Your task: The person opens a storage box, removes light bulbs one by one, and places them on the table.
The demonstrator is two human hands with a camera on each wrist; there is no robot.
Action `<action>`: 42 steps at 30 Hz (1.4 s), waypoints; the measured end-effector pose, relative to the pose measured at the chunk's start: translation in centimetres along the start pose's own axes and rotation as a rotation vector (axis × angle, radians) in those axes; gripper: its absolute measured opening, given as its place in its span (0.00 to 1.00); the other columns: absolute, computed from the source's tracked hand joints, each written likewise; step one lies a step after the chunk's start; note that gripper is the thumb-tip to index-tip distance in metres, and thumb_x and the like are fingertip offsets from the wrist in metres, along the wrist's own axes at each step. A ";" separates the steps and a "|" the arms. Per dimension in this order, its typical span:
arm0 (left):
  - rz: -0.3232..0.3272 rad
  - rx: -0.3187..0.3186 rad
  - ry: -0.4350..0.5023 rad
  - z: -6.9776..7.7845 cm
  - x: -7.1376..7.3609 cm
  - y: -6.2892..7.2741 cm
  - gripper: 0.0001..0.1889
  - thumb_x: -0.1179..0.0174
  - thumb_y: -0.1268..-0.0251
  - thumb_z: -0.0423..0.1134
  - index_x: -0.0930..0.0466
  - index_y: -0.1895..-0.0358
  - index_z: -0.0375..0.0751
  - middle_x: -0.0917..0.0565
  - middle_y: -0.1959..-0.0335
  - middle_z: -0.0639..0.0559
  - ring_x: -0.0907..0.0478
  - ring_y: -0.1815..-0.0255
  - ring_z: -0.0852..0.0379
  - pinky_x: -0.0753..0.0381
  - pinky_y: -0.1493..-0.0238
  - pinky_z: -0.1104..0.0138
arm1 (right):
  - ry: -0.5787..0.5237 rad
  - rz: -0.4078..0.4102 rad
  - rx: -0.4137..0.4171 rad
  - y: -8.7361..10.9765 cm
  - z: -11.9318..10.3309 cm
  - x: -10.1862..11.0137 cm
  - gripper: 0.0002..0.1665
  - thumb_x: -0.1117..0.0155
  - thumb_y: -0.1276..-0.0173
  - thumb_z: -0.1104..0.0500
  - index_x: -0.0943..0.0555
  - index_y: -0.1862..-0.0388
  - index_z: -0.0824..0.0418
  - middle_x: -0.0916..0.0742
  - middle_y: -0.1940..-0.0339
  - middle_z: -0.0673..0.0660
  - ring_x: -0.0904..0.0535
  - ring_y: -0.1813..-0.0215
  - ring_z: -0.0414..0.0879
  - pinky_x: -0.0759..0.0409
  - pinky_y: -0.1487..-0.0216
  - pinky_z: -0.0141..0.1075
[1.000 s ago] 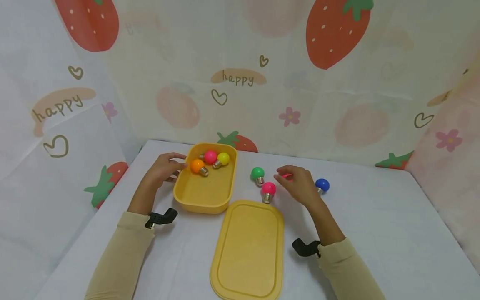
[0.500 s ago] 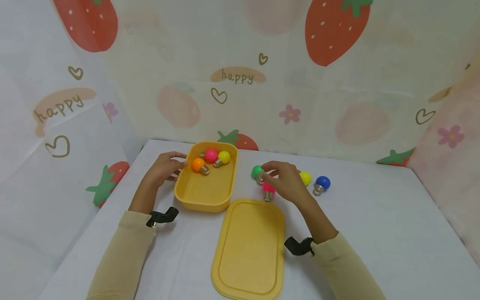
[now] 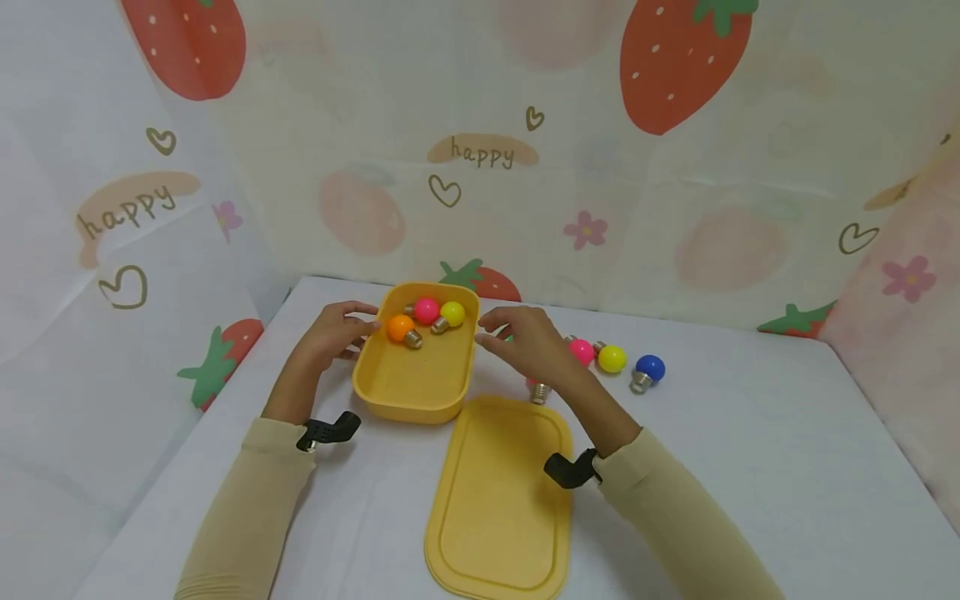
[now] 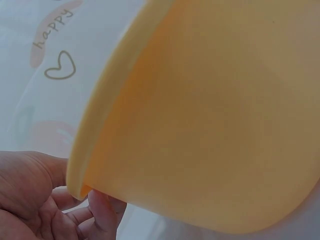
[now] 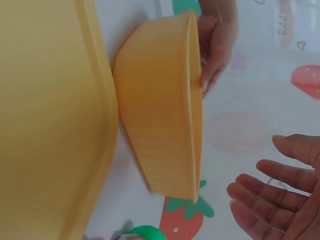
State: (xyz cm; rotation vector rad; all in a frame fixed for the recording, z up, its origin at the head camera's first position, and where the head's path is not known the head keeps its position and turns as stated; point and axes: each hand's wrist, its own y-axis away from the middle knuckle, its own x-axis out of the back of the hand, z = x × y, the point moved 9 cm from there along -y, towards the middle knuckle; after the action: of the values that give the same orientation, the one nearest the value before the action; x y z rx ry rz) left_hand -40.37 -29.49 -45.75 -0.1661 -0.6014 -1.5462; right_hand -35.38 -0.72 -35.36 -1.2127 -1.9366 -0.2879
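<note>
My left hand holds the left rim of a yellow plastic box; in the left wrist view its fingers lie below the rim. Inside the box are an orange bulb, a pink bulb and a yellow bulb with metal screw bases. My right hand hovers beside the box's right rim, fingers apart and nothing between them, as the right wrist view also shows. Beneath it a green bulb is mostly hidden in the head view.
A yellow lid lies flat in front of the box. Right of my right hand are a pink bulb, a yellow bulb and a blue bulb. Another pink bulb's screw base shows below my wrist. Printed cloth walls surround the white table.
My right hand has moved left, from over the loose bulbs past the green bulb to the box's right rim. My left hand stays at the box. The bulbs have kept their places.
</note>
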 end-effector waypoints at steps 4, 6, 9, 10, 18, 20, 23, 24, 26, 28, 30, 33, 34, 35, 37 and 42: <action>-0.003 -0.001 0.003 0.0 0.0 -0.1 0.27 0.41 0.25 0.46 0.32 0.28 0.43 0.20 0.43 0.38 0.21 0.54 0.47 0.15 0.59 0.66 | 0.040 -0.019 0.019 -1.1 -0.9 -0.5 0.16 0.32 0.28 0.55 0.14 0.46 0.62 0.11 0.51 0.55 0.15 0.53 0.49 0.15 0.55 0.37; -0.004 0.000 0.005 -0.1 0.0 -0.2 0.27 0.41 0.25 0.46 0.32 0.28 0.43 0.20 0.43 0.38 0.21 0.54 0.47 0.15 0.59 0.66 | 0.059 -0.035 0.021 -1.7 -1.2 -0.9 0.16 0.32 0.28 0.55 0.14 0.47 0.62 0.11 0.53 0.55 0.16 0.53 0.49 0.15 0.56 0.36; -0.007 0.001 0.008 -0.2 0.0 -0.3 0.27 0.41 0.25 0.46 0.32 0.28 0.43 0.20 0.44 0.38 0.21 0.55 0.47 0.15 0.60 0.66 | 0.077 -0.060 0.011 -2.4 -1.7 -1.4 0.16 0.33 0.28 0.54 0.14 0.47 0.62 0.12 0.53 0.55 0.16 0.53 0.49 0.15 0.55 0.36; -0.007 0.000 0.010 -0.2 0.0 -0.3 0.27 0.41 0.25 0.45 0.31 0.28 0.43 0.20 0.44 0.38 0.21 0.56 0.47 0.15 0.60 0.66 | 0.086 -0.067 0.008 -2.6 -1.9 -1.5 0.16 0.33 0.28 0.54 0.14 0.47 0.62 0.12 0.53 0.55 0.16 0.53 0.49 0.15 0.55 0.37; -0.004 0.008 0.017 -0.2 0.0 -0.2 0.26 0.40 0.25 0.45 0.31 0.28 0.43 0.20 0.44 0.38 0.21 0.56 0.47 0.15 0.61 0.66 | 0.153 -0.100 0.036 -4.4 -2.9 -3.0 0.16 0.32 0.28 0.55 0.14 0.47 0.62 0.11 0.53 0.56 0.17 0.50 0.51 0.17 0.51 0.38; -0.003 0.012 0.015 -0.2 0.0 -0.1 0.26 0.40 0.25 0.45 0.31 0.28 0.43 0.20 0.44 0.38 0.21 0.56 0.47 0.14 0.61 0.66 | 0.163 -0.101 0.040 -4.7 -2.9 -3.3 0.16 0.32 0.29 0.54 0.13 0.48 0.62 0.11 0.54 0.56 0.17 0.51 0.50 0.17 0.52 0.38; 0.001 0.012 0.014 -0.1 0.0 -0.1 0.27 0.40 0.25 0.45 0.31 0.28 0.43 0.20 0.44 0.38 0.21 0.56 0.47 0.14 0.61 0.66 | 0.175 -0.108 0.033 -5.3 -2.7 -3.9 0.15 0.31 0.29 0.54 0.14 0.50 0.62 0.11 0.55 0.55 0.18 0.53 0.49 0.18 0.52 0.38; 0.002 0.012 0.013 -0.1 0.0 -0.1 0.26 0.40 0.25 0.45 0.31 0.28 0.43 0.20 0.44 0.38 0.21 0.56 0.47 0.15 0.60 0.66 | 0.177 -0.109 0.030 -5.5 -2.7 -4.1 0.15 0.31 0.29 0.54 0.14 0.51 0.62 0.12 0.55 0.55 0.19 0.54 0.49 0.18 0.52 0.38; 0.003 0.006 0.009 0.0 0.0 0.0 0.26 0.41 0.25 0.45 0.31 0.28 0.43 0.20 0.44 0.38 0.21 0.55 0.47 0.15 0.60 0.66 | 0.176 -0.117 0.022 -5.8 -2.6 -4.4 0.14 0.31 0.29 0.55 0.15 0.51 0.63 0.12 0.55 0.55 0.20 0.55 0.48 0.18 0.52 0.39; 0.002 0.003 0.011 0.1 0.0 0.0 0.26 0.41 0.25 0.45 0.31 0.28 0.44 0.20 0.44 0.38 0.22 0.55 0.47 0.15 0.60 0.66 | 0.175 -0.123 0.018 -6.2 -2.5 -4.8 0.15 0.31 0.29 0.55 0.15 0.50 0.63 0.12 0.54 0.56 0.20 0.56 0.48 0.18 0.52 0.38; 0.002 0.000 0.009 0.2 0.0 0.0 0.26 0.40 0.25 0.45 0.31 0.29 0.44 0.20 0.44 0.39 0.22 0.55 0.46 0.15 0.59 0.66 | 0.176 -0.127 0.017 -6.5 -2.5 -5.2 0.15 0.31 0.29 0.55 0.15 0.49 0.63 0.12 0.54 0.56 0.21 0.57 0.48 0.19 0.52 0.37; -0.001 0.001 0.014 0.2 0.1 0.0 0.26 0.40 0.25 0.45 0.31 0.29 0.43 0.20 0.44 0.38 0.22 0.55 0.46 0.14 0.59 0.65 | 0.168 -0.133 0.031 -7.0 -2.5 -5.8 0.15 0.31 0.30 0.57 0.14 0.49 0.64 0.12 0.54 0.56 0.21 0.56 0.48 0.20 0.50 0.37; 0.000 0.002 0.015 0.2 0.1 0.0 0.26 0.40 0.25 0.45 0.31 0.29 0.43 0.20 0.44 0.38 0.21 0.55 0.47 0.14 0.59 0.65 | 0.162 -0.137 0.034 -7.2 -2.5 -6.0 0.15 0.31 0.30 0.57 0.14 0.49 0.63 0.12 0.54 0.56 0.21 0.55 0.48 0.19 0.50 0.37; -0.001 0.003 0.016 0.2 0.1 0.0 0.26 0.40 0.25 0.45 0.31 0.29 0.43 0.20 0.44 0.38 0.21 0.55 0.47 0.14 0.59 0.65 | 0.156 -0.143 0.037 -7.3 -2.5 -6.2 0.15 0.30 0.30 0.57 0.15 0.49 0.64 0.12 0.54 0.57 0.20 0.55 0.48 0.19 0.49 0.37; -0.003 0.005 0.020 0.2 0.0 0.0 0.26 0.40 0.25 0.45 0.31 0.29 0.43 0.20 0.44 0.38 0.21 0.56 0.47 0.14 0.59 0.65 | 0.149 -0.154 0.046 -7.5 -2.6 -6.6 0.16 0.30 0.30 0.58 0.15 0.48 0.65 0.12 0.51 0.59 0.19 0.53 0.49 0.19 0.48 0.38; 0.003 0.000 0.021 0.2 0.0 0.2 0.26 0.40 0.25 0.45 0.30 0.29 0.43 0.20 0.45 0.39 0.22 0.57 0.48 0.14 0.61 0.66 | 0.167 -0.182 0.051 -8.0 -2.6 -7.4 0.18 0.31 0.30 0.58 0.17 0.45 0.66 0.12 0.46 0.61 0.18 0.50 0.52 0.18 0.46 0.40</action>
State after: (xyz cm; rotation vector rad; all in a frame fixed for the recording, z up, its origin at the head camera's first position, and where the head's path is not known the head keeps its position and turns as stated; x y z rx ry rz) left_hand -40.28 -29.39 -45.53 -0.1510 -0.5846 -1.5432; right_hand -39.17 -11.03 -37.43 -0.9501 -1.8988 -0.4187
